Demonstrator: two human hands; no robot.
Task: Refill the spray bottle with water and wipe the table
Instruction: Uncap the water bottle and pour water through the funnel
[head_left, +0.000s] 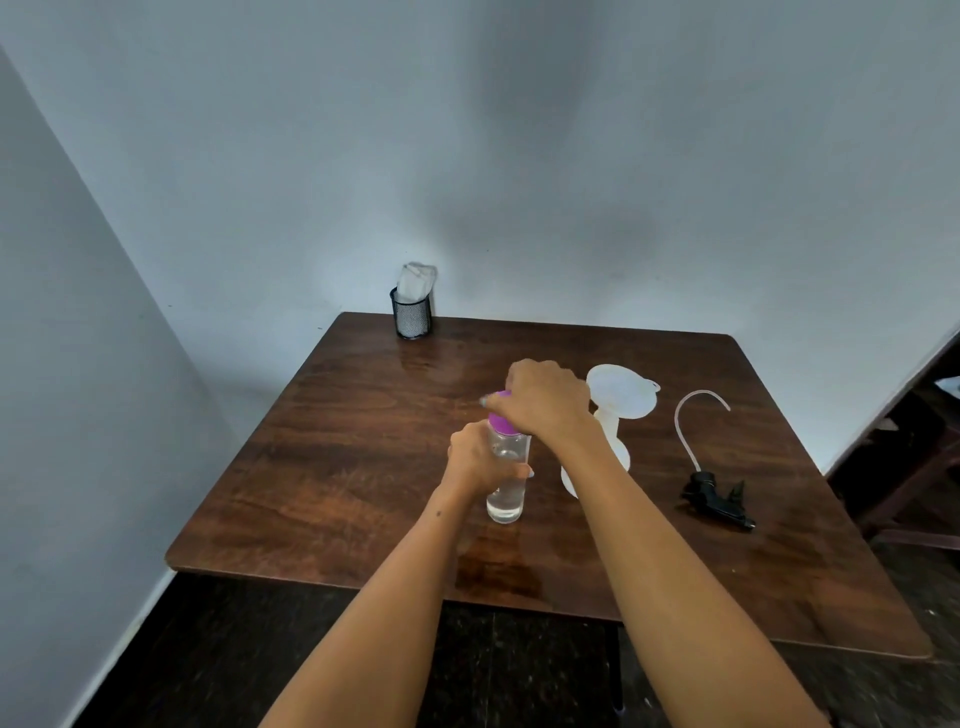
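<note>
A: Starting at the left: the left hand (475, 457) is wrapped round the middle of the clear plastic water bottle with the purple cap (505, 480), which stands upright on the dark wooden bench (322, 467). Water fills it partway, so I'd judge it moderately heavy for its size, and the thin wall probably gives if squeezed hard.

B: So hold it at the waist, as that hand does?

A: Yes, firmly but not crushing; the smooth plastic could be slippery if wet. The right hand (545, 397) sits directly above the left, fingers curled down over the purple cap (501, 421), gripping it, apparently to twist it. I cannot tell which way.

B: And the spray bottle itself?

A: Just right of the hands, partly behind the right forearm: a translucent white plastic spray bottle (613, 447) with a wide white funnel (621, 389) sitting in its neck. It looks light, so likely to tip if knocked; steady it by the body when pouring.

B: Further right?

A: Well apart from both hands, the black trigger spray head with its curved clear dip tube (711, 493) lies on the bench. Grip it by the rigid collar; the tube is thin and flexible.
</note>
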